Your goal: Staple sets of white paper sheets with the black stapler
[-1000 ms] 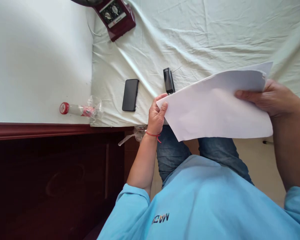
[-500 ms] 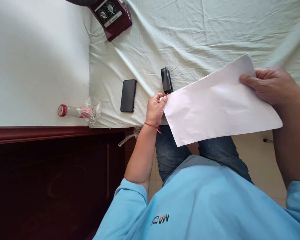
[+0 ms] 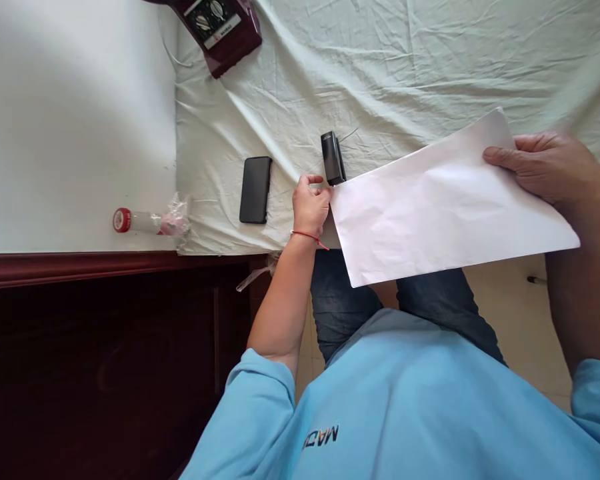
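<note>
My right hand (image 3: 555, 163) grips the white paper (image 3: 445, 207) at its right end, thumb on top and fingers underneath. The paper tilts across the table edge and over my lap; whether it is one sheet or more I cannot tell. Its upper left corner meets the front end of a black stapler (image 3: 333, 159), which lies on the cloth. Right beside that corner is my left hand (image 3: 311, 205), a red string round its wrist. Its index finger is lifted apart from the thumb, and nothing shows between them. The other fingers are partly hidden.
A black phone (image 3: 255, 190) lies on the pale green cloth (image 3: 290, 100) left of the stapler. Farther left, a red-capped bottle (image 3: 135, 221) rests on its side by crinkled clear plastic. A dark red appliance base (image 3: 225, 40) stands at the back left.
My left thumb and index finger have parted and come off the paper's corner. My right hand and the paper's right end have shifted slightly right.
</note>
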A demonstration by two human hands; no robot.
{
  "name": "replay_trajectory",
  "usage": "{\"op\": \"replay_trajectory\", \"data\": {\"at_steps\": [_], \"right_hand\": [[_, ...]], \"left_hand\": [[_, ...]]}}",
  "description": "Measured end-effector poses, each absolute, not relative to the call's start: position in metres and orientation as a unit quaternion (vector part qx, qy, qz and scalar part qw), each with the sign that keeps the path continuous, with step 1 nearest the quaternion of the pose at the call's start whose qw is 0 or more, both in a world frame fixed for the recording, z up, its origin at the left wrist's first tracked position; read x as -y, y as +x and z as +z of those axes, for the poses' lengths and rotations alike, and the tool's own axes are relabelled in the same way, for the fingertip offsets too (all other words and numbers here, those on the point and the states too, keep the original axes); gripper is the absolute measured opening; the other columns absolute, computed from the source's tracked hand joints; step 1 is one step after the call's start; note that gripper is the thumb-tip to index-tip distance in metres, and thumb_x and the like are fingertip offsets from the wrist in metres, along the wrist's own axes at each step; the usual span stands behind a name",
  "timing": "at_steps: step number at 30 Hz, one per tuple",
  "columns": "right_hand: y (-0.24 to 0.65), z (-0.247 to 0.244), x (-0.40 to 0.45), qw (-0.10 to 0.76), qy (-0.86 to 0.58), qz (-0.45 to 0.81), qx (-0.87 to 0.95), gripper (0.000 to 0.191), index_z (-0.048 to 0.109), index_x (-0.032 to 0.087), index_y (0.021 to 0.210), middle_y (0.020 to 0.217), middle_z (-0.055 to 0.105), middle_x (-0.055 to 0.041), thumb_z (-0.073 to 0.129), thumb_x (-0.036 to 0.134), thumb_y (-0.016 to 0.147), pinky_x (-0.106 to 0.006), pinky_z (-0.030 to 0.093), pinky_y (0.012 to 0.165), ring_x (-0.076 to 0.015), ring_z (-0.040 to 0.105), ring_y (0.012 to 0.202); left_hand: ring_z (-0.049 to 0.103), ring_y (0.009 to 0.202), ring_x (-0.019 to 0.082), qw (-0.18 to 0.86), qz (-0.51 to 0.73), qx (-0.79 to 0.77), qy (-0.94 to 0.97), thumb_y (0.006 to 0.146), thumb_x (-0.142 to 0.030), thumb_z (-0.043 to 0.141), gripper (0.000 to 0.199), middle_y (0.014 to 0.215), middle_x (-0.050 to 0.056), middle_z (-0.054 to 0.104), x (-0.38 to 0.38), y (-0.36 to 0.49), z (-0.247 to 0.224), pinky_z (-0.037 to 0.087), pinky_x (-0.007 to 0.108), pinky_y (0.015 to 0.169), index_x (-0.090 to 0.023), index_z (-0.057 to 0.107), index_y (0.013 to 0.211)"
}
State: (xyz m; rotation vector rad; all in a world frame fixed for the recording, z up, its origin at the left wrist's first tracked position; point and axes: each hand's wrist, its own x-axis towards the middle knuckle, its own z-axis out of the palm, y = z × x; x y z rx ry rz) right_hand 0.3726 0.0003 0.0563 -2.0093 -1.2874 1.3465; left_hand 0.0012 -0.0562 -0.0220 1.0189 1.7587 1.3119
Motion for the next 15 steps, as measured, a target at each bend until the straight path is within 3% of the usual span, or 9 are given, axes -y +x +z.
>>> {"op": "replay_trajectory", "data": {"at_steps": [4,6,10,15], "right_hand": [[0.376,0.057,0.000,0.194,-0.735,0.446,0.472,0.042,0.085,0.019,0.119,0.094,0.080,-0.0120,0.081,0.047,0.089,-0.027,0.047,0.050,-0.0129,0.062,0.058],[0.377,0.057,0.000,0.197,-0.738,0.442,0.470,0.041,0.085,0.020,0.120,0.095,0.080,-0.0111,0.082,0.046,0.089,-0.026,0.046,0.050,-0.0117,0.061,0.058],[0.377,0.055,0.001,0.200,-0.738,0.450,0.460,0.036,0.086,0.020,0.115,0.093,0.080,-0.0101,0.082,0.045,0.088,-0.024,0.043,0.047,-0.0104,0.060,0.056],[0.377,0.057,0.002,0.189,-0.744,0.441,0.465,0.036,0.086,0.021,0.115,0.095,0.081,-0.0100,0.081,0.046,0.089,-0.023,0.042,0.047,-0.0105,0.061,0.057]], "left_hand": [[0.074,0.098,0.019,0.292,0.503,-0.699,0.417,0.082,-0.012,0.079,0.026,0.093,0.003,0.074,0.058,0.002,-0.018,0.061,0.032,0.091,-0.023,0.064,0.100],[0.074,0.112,0.022,0.233,0.493,-0.707,0.450,0.084,-0.010,0.075,0.029,0.110,0.006,0.078,0.063,0.002,-0.011,0.059,0.036,0.104,-0.023,0.070,0.109],[0.057,0.150,0.027,0.166,0.452,-0.686,0.546,0.089,-0.010,0.067,0.040,0.146,0.005,0.075,0.076,0.006,0.004,0.039,0.046,0.133,-0.029,0.078,0.122],[0.040,0.166,0.030,0.186,0.403,-0.679,0.584,0.091,-0.014,0.065,0.044,0.149,0.004,0.075,0.087,0.013,0.001,0.027,0.058,0.139,-0.031,0.080,0.129]]}}
